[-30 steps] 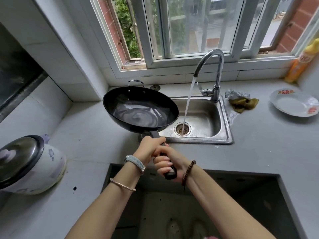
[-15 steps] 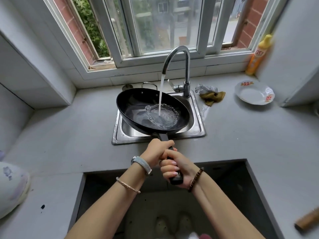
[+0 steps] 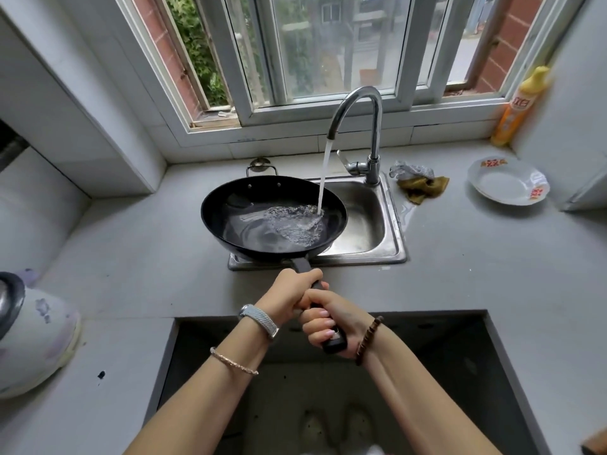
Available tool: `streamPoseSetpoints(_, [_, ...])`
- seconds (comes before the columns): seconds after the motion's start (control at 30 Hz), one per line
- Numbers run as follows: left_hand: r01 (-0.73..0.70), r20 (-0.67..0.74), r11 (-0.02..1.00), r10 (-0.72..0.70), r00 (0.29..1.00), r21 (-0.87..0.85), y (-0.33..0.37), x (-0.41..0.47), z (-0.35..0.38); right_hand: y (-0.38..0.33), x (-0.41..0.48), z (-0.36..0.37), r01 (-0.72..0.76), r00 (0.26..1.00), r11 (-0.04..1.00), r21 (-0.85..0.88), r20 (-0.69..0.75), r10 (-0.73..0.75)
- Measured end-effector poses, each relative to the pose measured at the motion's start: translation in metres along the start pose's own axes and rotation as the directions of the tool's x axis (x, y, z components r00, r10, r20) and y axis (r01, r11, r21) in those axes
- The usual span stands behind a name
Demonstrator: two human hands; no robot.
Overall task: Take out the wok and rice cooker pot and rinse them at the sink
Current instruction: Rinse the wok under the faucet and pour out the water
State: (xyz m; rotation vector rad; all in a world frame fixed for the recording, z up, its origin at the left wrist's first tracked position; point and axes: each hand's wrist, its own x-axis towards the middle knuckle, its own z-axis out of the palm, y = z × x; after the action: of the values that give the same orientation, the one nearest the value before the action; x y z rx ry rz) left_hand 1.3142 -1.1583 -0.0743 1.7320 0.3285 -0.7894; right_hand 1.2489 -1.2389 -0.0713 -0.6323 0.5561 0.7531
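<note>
- The wok (image 3: 216, 208) is held over the left part of the sink (image 3: 368, 221), its bowl facing up and reaching past the sink's left edge.
- Both hands curl round the wok's long handle (image 3: 300, 264): the left hand (image 3: 289, 297) grips nearer the bowl, and the right hand (image 3: 331, 323) wraps the end just behind it, touching the left.
- Water (image 3: 323, 178) runs from the tap (image 3: 358, 96) into the right side of the wok, where it pools and ripples.
- A rice cooker (image 3: 36, 336) stands on the counter (image 3: 476, 257) at the far left, partly cut off.
- Right of the sink lie a cloth (image 3: 423, 188), a white plate (image 3: 505, 183) and a yellow bottle (image 3: 519, 106).
</note>
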Motion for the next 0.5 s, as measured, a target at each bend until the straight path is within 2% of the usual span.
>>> streamPoseSetpoints(0.27, [0.026, 0.126, 0.987, -0.006, 0.992, -0.16, 0.005, 0.006, 0.024, -0.005, -0.01, -0.01, 0.102, 0.986, 0.994, -0.043, -0.13, -0.107])
streamPoseSetpoints(0.5, [0.0, 0.2, 0.989, 0.03, 0.979, -0.147, -0.016, 0.007, 0.049, 0.012, -0.019, -0.035, 0.143, 0.96, 0.981, -0.13, -0.222, -0.169])
